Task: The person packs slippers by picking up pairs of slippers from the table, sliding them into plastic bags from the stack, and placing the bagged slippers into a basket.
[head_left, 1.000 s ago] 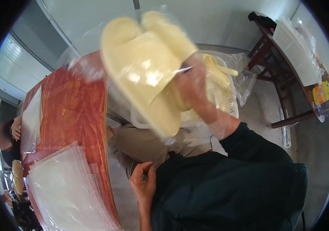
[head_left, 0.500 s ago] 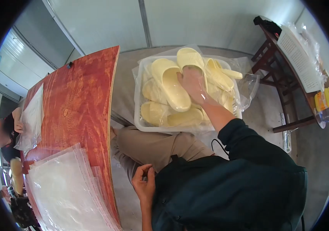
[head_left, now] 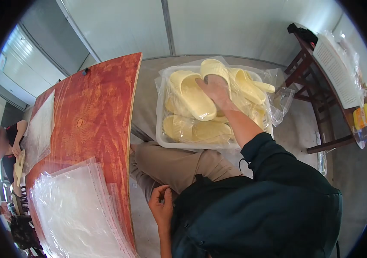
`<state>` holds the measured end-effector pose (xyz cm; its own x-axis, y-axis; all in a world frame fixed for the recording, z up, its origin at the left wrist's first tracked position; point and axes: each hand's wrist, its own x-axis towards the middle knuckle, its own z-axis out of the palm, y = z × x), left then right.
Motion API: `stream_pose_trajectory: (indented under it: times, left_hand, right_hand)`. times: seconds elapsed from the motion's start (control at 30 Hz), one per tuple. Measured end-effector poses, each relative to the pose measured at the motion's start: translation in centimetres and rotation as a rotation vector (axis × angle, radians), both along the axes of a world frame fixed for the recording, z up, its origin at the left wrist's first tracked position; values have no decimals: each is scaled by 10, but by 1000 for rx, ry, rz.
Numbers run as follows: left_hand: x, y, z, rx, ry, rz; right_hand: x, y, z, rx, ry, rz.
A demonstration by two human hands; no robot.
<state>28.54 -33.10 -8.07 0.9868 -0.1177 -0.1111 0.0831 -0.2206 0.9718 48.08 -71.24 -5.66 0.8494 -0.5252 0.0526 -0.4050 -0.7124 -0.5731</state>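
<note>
Pale yellow slippers [head_left: 190, 95], several of them in clear plastic, fill a white basket [head_left: 159, 124] on the floor ahead of me. My right hand [head_left: 216, 91] reaches into the basket. Its fingers disappear into the opening of one slipper [head_left: 214, 67] at the back, under the strap, while the thumb points left beside the neighbouring slipper. By my lap, my left hand [head_left: 162, 205] is loosely closed, palm up, thumb near the curled forefinger, and nothing shows in it.
On the red wooden table [head_left: 106, 103] at left lies a stack of clear plastic bags [head_left: 73, 206]. Across it, a person [head_left: 9, 144] handles a pale slipper-like thing beside another bag [head_left: 41, 129]. At right, a dark wooden stool [head_left: 327, 116] bears a white basket [head_left: 336, 71].
The whole view has shifted slightly. My right hand has pushed little, staying at the same slipper, and my left hand keeps its place. The other person has brought a pale slipper-like thing up to the table edge.
</note>
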Motion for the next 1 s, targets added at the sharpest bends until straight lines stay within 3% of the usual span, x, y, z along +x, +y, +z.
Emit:
stream_pose_trajectory:
  times: [0.27,0.37,0.47,0.53,0.77,0.87,1.0]
  left_hand:
    - [-8,9,-7,-23,3,65]
    - [-10,18,-13,1,-9,84]
    - [-11,25,-16,17,-6,99]
    - [-10,29,-20,4,5,97]
    - [-9,26,-27,-33,-37,96]
    - [-13,25,-26,-30,-24,99]
    - [-19,30,-38,37,-93,95]
  right_hand:
    - [-6,-5,-17,2,-106,-44]
    - [-30,-2,-1,70,-65,111]
    - [-55,5,-17,-82,-160,27]
    - [-80,16,-9,-73,-337,112]
    - [-149,48,28,-242,-360,329]
    - [-161,77,33,-145,-516,490]
    - [-164,136,47,61,-533,779]
